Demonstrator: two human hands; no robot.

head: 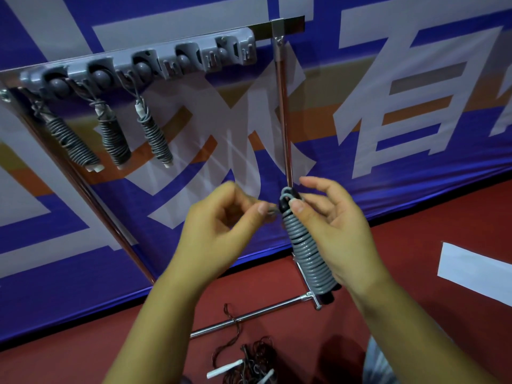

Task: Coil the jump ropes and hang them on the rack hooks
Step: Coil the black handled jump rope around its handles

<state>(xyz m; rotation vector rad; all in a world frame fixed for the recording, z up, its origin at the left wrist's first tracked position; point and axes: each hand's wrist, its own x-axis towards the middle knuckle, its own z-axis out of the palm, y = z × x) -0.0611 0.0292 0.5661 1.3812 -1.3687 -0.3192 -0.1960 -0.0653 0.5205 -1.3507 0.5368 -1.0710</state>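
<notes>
My right hand holds a grey jump rope wound in tight coils around its black handles, thumb pressed near the top of the bundle. My left hand pinches the loose grey rope end just left of the bundle's top. A grey hook rack runs along the upper left on a metal frame. Three coiled grey ropes hang from its left hooks: one, a second, a third. The right hooks hold nothing.
The frame's chrome upright stands right behind the held bundle, its base bar on the red floor. A dark uncoiled rope with white handles lies on the floor below. A blue banner covers the wall. White floor marking at right.
</notes>
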